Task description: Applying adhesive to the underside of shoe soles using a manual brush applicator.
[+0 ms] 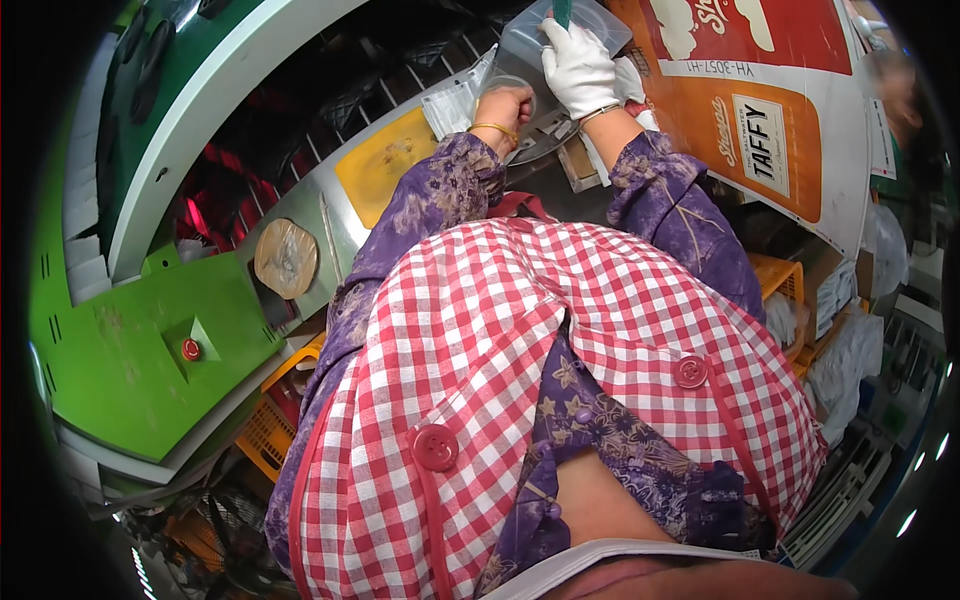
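My left hand (505, 112), bare with a yellow bracelet at the wrist, is closed at the far edge of the work surface. Clear plastic shows around its fingers; what they grip is hidden. Beside it lies a pale, see-through plastic sheet or bag (450, 108). To the right, my right hand (580, 72) wears a white glove and is closed around a green flat stick-like thing (562, 12), whose upper end leaves the picture. Behind and under that hand is a clear plastic tub (527, 38).
A yellow plate (388, 165) and a round tan disc (286, 258) lie on the metal surface at left. Further left is a green machine panel (150, 350) with a red button (191, 349). Printed cartons (780, 150) stand at right, above an orange crate (778, 280).
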`<state>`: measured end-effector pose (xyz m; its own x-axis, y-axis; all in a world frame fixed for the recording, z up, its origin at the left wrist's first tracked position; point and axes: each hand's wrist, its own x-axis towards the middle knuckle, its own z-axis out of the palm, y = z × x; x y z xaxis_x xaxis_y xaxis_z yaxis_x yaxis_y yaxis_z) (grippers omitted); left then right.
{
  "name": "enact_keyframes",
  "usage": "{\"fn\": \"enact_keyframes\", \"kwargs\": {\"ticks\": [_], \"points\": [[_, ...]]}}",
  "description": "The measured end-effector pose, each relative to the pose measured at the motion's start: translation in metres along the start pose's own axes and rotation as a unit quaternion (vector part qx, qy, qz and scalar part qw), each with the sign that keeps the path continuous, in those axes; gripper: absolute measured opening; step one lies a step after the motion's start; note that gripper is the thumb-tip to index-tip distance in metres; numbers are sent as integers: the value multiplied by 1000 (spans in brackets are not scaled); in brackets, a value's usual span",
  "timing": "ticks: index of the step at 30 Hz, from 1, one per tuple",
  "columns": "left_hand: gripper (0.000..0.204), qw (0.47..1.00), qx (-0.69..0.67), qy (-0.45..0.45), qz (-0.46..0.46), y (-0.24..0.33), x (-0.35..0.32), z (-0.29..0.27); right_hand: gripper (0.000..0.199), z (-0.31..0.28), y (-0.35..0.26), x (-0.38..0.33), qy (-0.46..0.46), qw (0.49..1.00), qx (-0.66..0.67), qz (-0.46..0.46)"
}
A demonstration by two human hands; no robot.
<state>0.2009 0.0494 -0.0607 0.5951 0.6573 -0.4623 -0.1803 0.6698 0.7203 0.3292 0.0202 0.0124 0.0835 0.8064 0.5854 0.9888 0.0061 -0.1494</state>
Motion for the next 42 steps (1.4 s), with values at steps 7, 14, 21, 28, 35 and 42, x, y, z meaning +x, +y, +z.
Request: {"fn": "enact_keyframes", "kwargs": {"ticks": [7, 14, 21, 28, 35, 42], "points": [[13, 994, 78, 74, 28, 5, -12, 9, 28, 1, 4, -4, 2, 1000, -13, 3], [5, 998, 9, 53, 34, 5, -5, -1, 27, -3, 1, -2, 4, 1000, -12, 3], [12, 995, 33, 92, 33, 11, -24, 9, 26, -5, 2, -1, 23, 1000, 0, 2], [28, 990, 117, 59, 54, -1, -16, 17, 26, -4, 1, 1, 31, 999, -7, -8], [10, 832, 487, 144, 223, -2, -12, 16, 26, -5, 1, 3, 11, 1000, -20, -7], [10, 733, 571, -5, 369, -32, -42, 29, 26, -11, -1, 6, 23, 1000, -5, -13]]}}
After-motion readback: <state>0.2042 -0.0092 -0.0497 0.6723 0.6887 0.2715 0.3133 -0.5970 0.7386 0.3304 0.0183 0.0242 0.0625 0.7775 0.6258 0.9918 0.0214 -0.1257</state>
